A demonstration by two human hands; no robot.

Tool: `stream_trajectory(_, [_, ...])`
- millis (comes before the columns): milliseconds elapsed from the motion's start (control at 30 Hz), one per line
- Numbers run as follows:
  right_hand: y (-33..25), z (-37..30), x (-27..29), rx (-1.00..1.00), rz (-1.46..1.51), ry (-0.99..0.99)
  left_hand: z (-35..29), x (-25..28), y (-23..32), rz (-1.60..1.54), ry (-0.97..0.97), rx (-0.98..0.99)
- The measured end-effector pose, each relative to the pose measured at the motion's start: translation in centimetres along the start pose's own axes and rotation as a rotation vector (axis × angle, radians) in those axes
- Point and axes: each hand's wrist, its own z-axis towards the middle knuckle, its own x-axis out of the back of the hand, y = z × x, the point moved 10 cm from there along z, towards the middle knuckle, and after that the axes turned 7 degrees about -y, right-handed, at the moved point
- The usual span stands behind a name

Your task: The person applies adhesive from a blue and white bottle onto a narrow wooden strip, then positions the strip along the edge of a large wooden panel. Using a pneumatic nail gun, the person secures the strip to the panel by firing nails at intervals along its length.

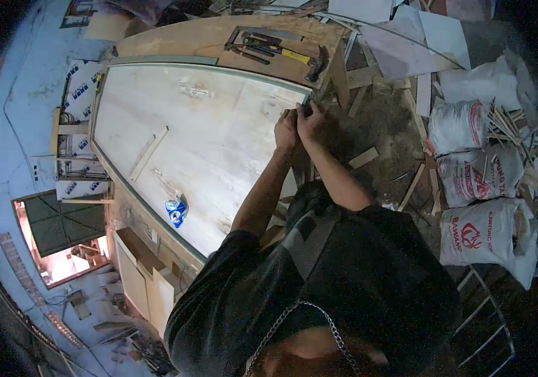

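A large whitish panel (218, 144) with green edging strip (218, 69) along its sides lies in front of me. At its far right corner my left hand (286, 132) and my right hand (314, 122) come together, side by side. Both have their fingers closed in a pinch against the edging at that corner. What sits between the fingertips is too small and dark to make out. Just beyond, on a wooden board (174, 39), lie a hammer (300, 58) with a yellow and black handle and several dark hand tools (257, 44).
On the panel rest a thin wooden strip (149, 152) and a crumpled blue and white packet (176, 212). Offcuts (364, 157) are scattered over the floor to the right, beside stuffed white sacks (476, 232). A wooden cabinet piece (140, 264) stands at the left.
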Motion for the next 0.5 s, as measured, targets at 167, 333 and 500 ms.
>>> stream_trajectory(167, [3.0,0.7,0.2,0.07,0.066,0.23,0.3,0.0,0.5,-0.123,0.006,-0.015])
stream_trajectory(333, [3.2,0.4,-0.3,0.124,-0.013,0.241,-0.3,0.7,1.0,-0.095,0.034,-0.035])
stream_trajectory(500, [4.5,0.7,-0.4,0.087,0.06,0.225,-0.3,0.4,0.6,-0.173,0.037,-0.007])
